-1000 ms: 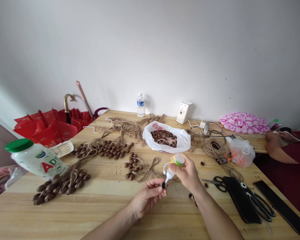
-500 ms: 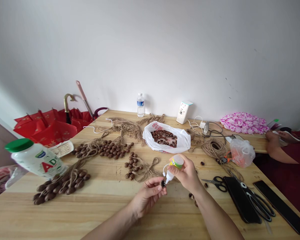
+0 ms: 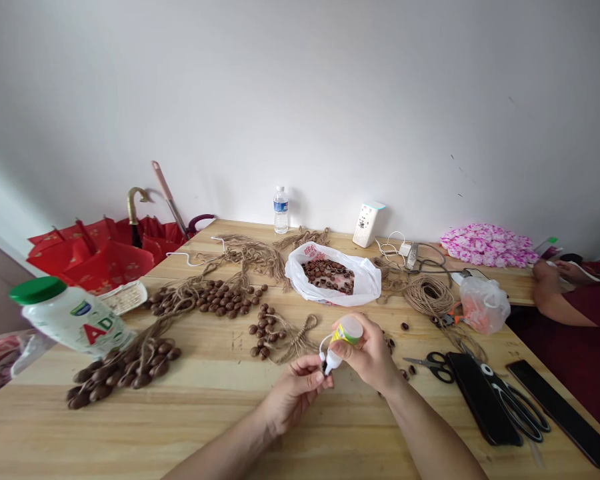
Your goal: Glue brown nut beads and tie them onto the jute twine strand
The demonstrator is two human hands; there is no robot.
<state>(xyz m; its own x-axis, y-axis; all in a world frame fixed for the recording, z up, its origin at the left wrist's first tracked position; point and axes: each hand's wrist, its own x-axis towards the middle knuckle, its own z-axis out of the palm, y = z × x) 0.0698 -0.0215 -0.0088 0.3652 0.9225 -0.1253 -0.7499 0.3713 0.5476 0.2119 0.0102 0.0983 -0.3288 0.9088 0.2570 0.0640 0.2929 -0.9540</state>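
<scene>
Between the fingertips of my left hand (image 3: 300, 390) is a small dark brown nut shell (image 3: 324, 367), mostly covered by the fingers and a nozzle. My right hand (image 3: 373, 357) is wrapped round a glue bottle (image 3: 349, 331) with a yellow-green label, tilted nozzle-down so that its white tip meets the shell. The bottle's small cap dangles on a strap at its left. Beyond the hands, a white plastic bag (image 3: 367, 283) lies spread with many brown shells (image 3: 327, 277) in it. Several loose shells (image 3: 405, 327) are scattered right of my right hand.
Brown nuts strung on twine (image 3: 225, 297) cover the left. A white jar (image 3: 80, 320), a water bottle (image 3: 281, 212) and a white box (image 3: 367, 225) stand around. On the right are twine (image 3: 429, 297), scissors (image 3: 517, 403), a black phone (image 3: 480, 397) and a co-worker's arm (image 3: 555, 297).
My right hand has brought the glue bottle slightly down and left, so its tip now reaches the shell. The left hand has hardly moved.
</scene>
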